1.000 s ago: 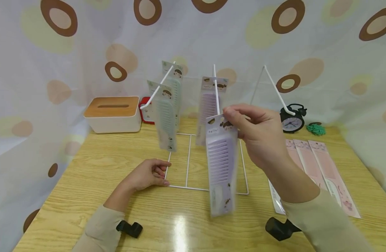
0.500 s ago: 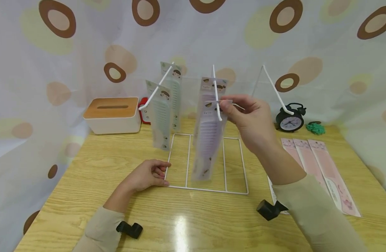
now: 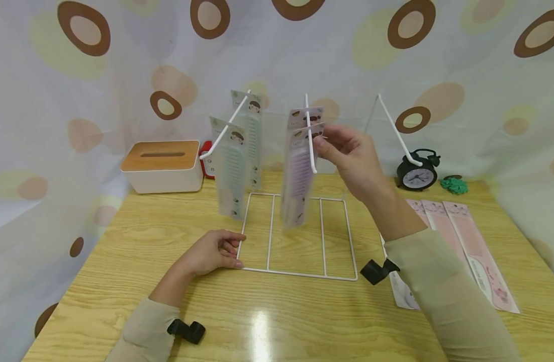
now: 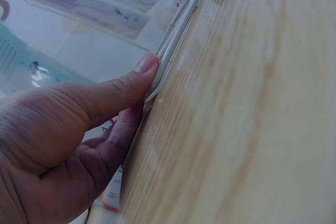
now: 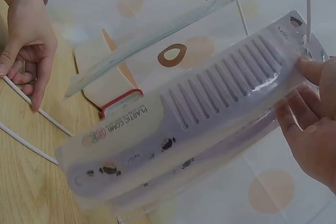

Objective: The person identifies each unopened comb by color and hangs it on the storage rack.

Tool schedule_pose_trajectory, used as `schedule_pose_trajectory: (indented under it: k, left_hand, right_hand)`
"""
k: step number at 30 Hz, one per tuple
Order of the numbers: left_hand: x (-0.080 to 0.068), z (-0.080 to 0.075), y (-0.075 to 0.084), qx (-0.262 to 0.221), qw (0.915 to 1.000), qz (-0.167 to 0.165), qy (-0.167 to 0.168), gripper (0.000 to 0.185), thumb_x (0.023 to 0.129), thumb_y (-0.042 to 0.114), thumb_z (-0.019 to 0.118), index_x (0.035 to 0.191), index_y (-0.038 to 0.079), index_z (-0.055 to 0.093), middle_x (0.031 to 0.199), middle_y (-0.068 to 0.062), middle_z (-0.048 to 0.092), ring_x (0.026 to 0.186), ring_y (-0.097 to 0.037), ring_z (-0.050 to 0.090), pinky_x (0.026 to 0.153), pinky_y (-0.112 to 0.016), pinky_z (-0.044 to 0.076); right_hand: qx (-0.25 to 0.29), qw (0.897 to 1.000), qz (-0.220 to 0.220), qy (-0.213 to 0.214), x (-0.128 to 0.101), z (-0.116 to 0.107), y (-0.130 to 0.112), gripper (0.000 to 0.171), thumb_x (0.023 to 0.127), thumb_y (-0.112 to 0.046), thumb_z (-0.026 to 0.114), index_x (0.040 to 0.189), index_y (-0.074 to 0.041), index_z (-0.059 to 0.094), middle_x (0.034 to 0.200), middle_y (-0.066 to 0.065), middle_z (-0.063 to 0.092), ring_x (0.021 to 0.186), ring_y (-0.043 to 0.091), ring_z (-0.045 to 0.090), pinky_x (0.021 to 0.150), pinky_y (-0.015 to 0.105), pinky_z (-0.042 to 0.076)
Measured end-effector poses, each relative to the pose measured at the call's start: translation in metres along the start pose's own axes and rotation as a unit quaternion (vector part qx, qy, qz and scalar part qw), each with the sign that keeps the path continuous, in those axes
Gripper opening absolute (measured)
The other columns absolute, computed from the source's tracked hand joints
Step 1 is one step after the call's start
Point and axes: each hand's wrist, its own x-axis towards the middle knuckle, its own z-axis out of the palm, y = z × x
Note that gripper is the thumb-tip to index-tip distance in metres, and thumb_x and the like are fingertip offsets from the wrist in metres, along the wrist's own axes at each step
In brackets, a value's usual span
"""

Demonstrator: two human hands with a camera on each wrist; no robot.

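A white wire display rack point(image 3: 299, 274) stands on the table with three raised prongs. My left hand point(image 3: 211, 253) holds its front left corner, thumb and fingers on the wire. My right hand point(image 3: 356, 161) pinches the top edge of a packaged purple comb point(image 5: 226, 90), whose card is on the middle prong point(image 3: 310, 143). Just behind it hangs another packaged purple comb point(image 3: 297, 116), mostly covered. Two packaged green combs hang on the left prong, a front green comb point(image 3: 231, 176) and a rear green comb point(image 3: 254, 130). The right prong point(image 3: 396, 130) bears nothing.
Several packaged pink combs point(image 3: 476, 251) lie on the table at right, partly behind my right forearm. At the back stand a tissue box point(image 3: 164, 173), a red clock point(image 3: 208, 163), a black alarm clock point(image 3: 417, 173) and a green bundle point(image 3: 454, 185).
My right hand has moved up and back, sliding the purple comb from the middle prong's tip along it toward the rear comb. My left hand has stayed on the rack corner.
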Motion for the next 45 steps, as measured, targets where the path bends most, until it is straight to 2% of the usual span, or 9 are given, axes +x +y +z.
schedule_pose_trajectory:
  k: [6, 11, 17, 22, 26, 30, 35, 40, 45]
  left_hand:
    - [0.000, 0.004, 0.001, 0.012, 0.9999, 0.007, -0.001, 0.063, 0.078, 0.007, 0.085, 0.134, -0.005, 0.058, 0.105, -0.014, 0.057, 0.088, -0.018, 0.060, 0.076, -0.023, 0.055]
    - [-0.001, 0.004, 0.001, 0.031, 0.9995, 0.010, 0.000, 0.063, 0.079, 0.011, 0.085, 0.135, -0.003, 0.059, 0.106, -0.013, 0.058, 0.090, -0.018, 0.061, 0.079, -0.024, 0.055]
    - [-0.002, 0.001, 0.001, 0.047, 0.9988, 0.014, 0.002, 0.063, 0.080, 0.012, 0.085, 0.135, -0.002, 0.059, 0.103, -0.012, 0.060, 0.089, -0.016, 0.061, 0.079, -0.024, 0.055]
    - [-0.002, 0.000, 0.000, 0.037, 0.9992, 0.014, -0.006, 0.064, 0.080, 0.012, 0.084, 0.135, -0.004, 0.058, 0.105, -0.014, 0.059, 0.090, -0.017, 0.062, 0.079, -0.023, 0.055]
    - [-0.003, 0.000, 0.001, 0.027, 0.9994, 0.017, -0.010, 0.064, 0.081, 0.010, 0.084, 0.136, -0.006, 0.056, 0.105, -0.014, 0.059, 0.090, -0.019, 0.061, 0.078, -0.023, 0.055]
    - [-0.003, 0.000, 0.002, 0.028, 0.9993, 0.022, -0.013, 0.064, 0.081, 0.010, 0.083, 0.137, -0.006, 0.056, 0.104, -0.014, 0.061, 0.090, -0.019, 0.062, 0.079, -0.024, 0.055]
    - [-0.001, 0.000, 0.001, 0.031, 0.9992, 0.023, -0.011, 0.063, 0.080, 0.010, 0.084, 0.136, -0.006, 0.057, 0.102, -0.013, 0.061, 0.089, -0.017, 0.062, 0.079, -0.024, 0.055]
    - [-0.002, -0.001, 0.002, 0.028, 0.9994, 0.019, -0.008, 0.063, 0.080, 0.009, 0.084, 0.135, -0.005, 0.057, 0.102, -0.013, 0.061, 0.088, -0.017, 0.061, 0.079, -0.023, 0.055]
    - [-0.003, 0.000, 0.004, 0.025, 0.9995, 0.017, -0.009, 0.063, 0.080, 0.009, 0.084, 0.135, -0.006, 0.057, 0.101, -0.013, 0.061, 0.087, -0.017, 0.061, 0.078, -0.023, 0.055]
  right_hand:
    - [0.000, 1.000, -0.014, -0.007, -0.007, -0.018, 0.006, 0.021, 0.094, 0.001, 0.065, 0.113, -0.005, 0.073, 0.115, -0.001, 0.070, 0.105, 0.010, 0.069, 0.088, 0.026, 0.058]
    - [-0.132, 0.991, 0.031, 0.005, -0.025, -0.059, 0.021, 0.035, 0.096, -0.015, 0.067, 0.129, -0.002, 0.065, 0.127, -0.003, 0.068, 0.108, 0.005, 0.067, 0.086, 0.021, 0.057]
    - [-0.251, 0.957, 0.146, 0.009, -0.040, -0.134, 0.065, 0.048, 0.096, -0.038, 0.066, 0.137, -0.012, 0.060, 0.134, 0.001, 0.062, 0.103, 0.000, 0.066, 0.085, 0.022, 0.057]
    - [-0.309, 0.928, 0.207, -0.009, -0.053, -0.180, 0.095, 0.056, 0.096, -0.038, 0.067, 0.144, -0.012, 0.053, 0.145, 0.010, 0.054, 0.100, -0.001, 0.064, 0.082, 0.026, 0.058]
    - [-0.356, 0.903, 0.237, -0.039, -0.059, -0.197, 0.103, 0.062, 0.094, -0.033, 0.071, 0.149, -0.015, 0.048, 0.152, 0.012, 0.046, 0.111, 0.013, 0.058, 0.087, 0.030, 0.055]
    - [-0.409, 0.868, 0.276, -0.056, -0.063, -0.208, 0.108, 0.072, 0.087, -0.035, 0.078, 0.150, -0.022, 0.046, 0.154, 0.010, 0.040, 0.122, 0.032, 0.044, 0.093, 0.039, 0.042]
    - [-0.449, 0.839, 0.295, -0.092, -0.065, -0.218, 0.115, 0.085, 0.081, -0.040, 0.083, 0.153, -0.024, 0.042, 0.148, 0.014, 0.047, 0.110, 0.031, 0.043, 0.084, 0.037, 0.039]
    - [-0.465, 0.835, 0.281, -0.090, -0.064, -0.221, 0.119, 0.083, 0.082, -0.037, 0.082, 0.153, -0.019, 0.042, 0.143, 0.015, 0.049, 0.107, 0.030, 0.042, 0.081, 0.035, 0.039]
    - [-0.435, 0.859, 0.271, -0.007, -0.067, -0.220, 0.119, 0.064, 0.091, -0.037, 0.075, 0.147, -0.017, 0.051, 0.134, 0.015, 0.050, 0.114, 0.032, 0.042, 0.083, 0.040, 0.044]
